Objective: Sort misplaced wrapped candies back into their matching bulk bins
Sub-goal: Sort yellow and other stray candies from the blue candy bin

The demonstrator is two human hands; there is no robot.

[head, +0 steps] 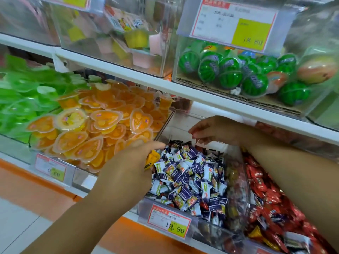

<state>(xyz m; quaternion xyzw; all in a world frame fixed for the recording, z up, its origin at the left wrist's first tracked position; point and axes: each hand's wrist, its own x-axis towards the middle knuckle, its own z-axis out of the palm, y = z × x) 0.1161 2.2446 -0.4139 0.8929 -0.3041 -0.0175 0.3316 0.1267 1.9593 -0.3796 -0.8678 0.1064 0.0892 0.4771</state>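
The left hand (128, 169) closes its grip round a yellow wrapped candy (151, 158) at the nine o'clock edge of the purple-and-white candy bin (180, 123), while at twelve o'clock the right hand (212, 130) hovers, fingers curled, its grip unclear.

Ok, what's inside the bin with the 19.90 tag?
The bin holds purple-and-white candies, with a few red ones near the front. The left hand grips a yellow candy at its left side. Lower layers, and anything under that hand, are hidden.
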